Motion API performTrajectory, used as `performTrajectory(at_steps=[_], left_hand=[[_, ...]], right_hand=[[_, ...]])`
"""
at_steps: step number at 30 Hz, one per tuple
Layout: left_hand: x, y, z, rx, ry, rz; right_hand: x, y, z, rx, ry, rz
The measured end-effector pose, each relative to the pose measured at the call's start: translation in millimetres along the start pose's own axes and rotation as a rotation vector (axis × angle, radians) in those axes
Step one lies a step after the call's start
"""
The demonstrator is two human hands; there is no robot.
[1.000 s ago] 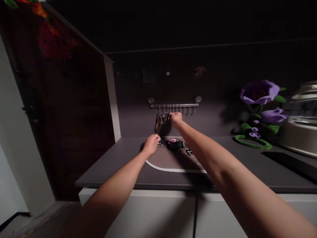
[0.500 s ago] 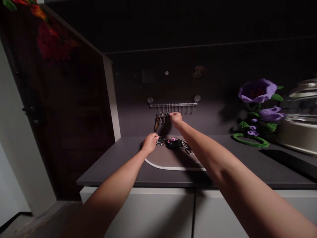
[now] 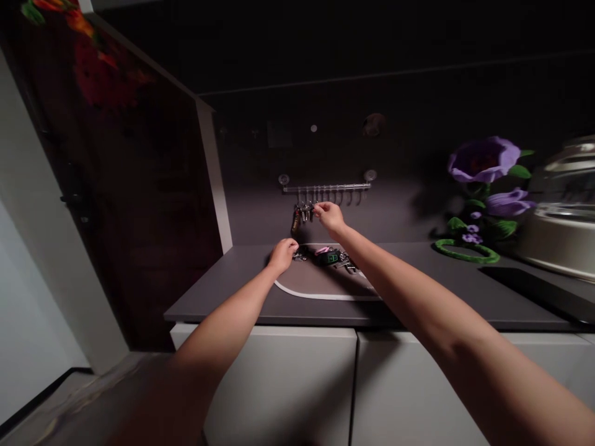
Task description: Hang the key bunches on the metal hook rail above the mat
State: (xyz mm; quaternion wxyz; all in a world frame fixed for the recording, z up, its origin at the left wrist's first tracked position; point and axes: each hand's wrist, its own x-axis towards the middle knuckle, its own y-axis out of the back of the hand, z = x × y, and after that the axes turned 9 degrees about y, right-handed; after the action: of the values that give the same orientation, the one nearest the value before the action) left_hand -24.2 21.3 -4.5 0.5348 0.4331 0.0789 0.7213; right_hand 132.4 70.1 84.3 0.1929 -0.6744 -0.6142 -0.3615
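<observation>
A clear rail [image 3: 328, 188] with a row of hooks is fixed to the dark wall, and several keys [image 3: 305, 214] hang at its left part beside a brown key fob [image 3: 295, 220]. My right hand [image 3: 330, 218] is closed in a pinch at these hooks, its fingertips on a small dark key at the right end of the hanging ones. Lower down, my left hand [image 3: 282, 255] hovers or rests at the left of the mat, fingers pinched; what they hold is hidden. Beside it lie a black fob [image 3: 331, 258], a pink piece [image 3: 321, 250] and metal keys [image 3: 346, 264].
The brown mat [image 3: 311, 285] with a white rim lies on the dark counter [image 3: 214, 288]. Purple felt flowers [image 3: 486, 160] with a green ring base [image 3: 465, 253] and a cream glass-topped appliance [image 3: 562, 232] stand at right. White cabinets [image 3: 283, 371] are below, a dark door [image 3: 153, 204] at left.
The view has shifted a little, so the counter appears higher. My right hand stays at the hooks with its fingertips slightly further left; my left hand keeps its place by the mat.
</observation>
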Motion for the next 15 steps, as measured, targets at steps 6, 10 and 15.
performTrajectory(at_steps=[6, 10, 15], left_hand=[[-2.7, 3.3, 0.0, 0.054, -0.054, -0.055], [-4.9, 5.1, 3.6, 0.112, -0.11, -0.118], [-4.3, 3.5, 4.8, 0.218, -0.162, -0.189]], right_hand=[[-45.9, 5.1, -5.3, -0.155, 0.066, -0.149], [-69.2, 15.5, 4.0, -0.315, 0.107, -0.288], [-80.4, 23.4, 11.5, -0.389, 0.129, -0.432]])
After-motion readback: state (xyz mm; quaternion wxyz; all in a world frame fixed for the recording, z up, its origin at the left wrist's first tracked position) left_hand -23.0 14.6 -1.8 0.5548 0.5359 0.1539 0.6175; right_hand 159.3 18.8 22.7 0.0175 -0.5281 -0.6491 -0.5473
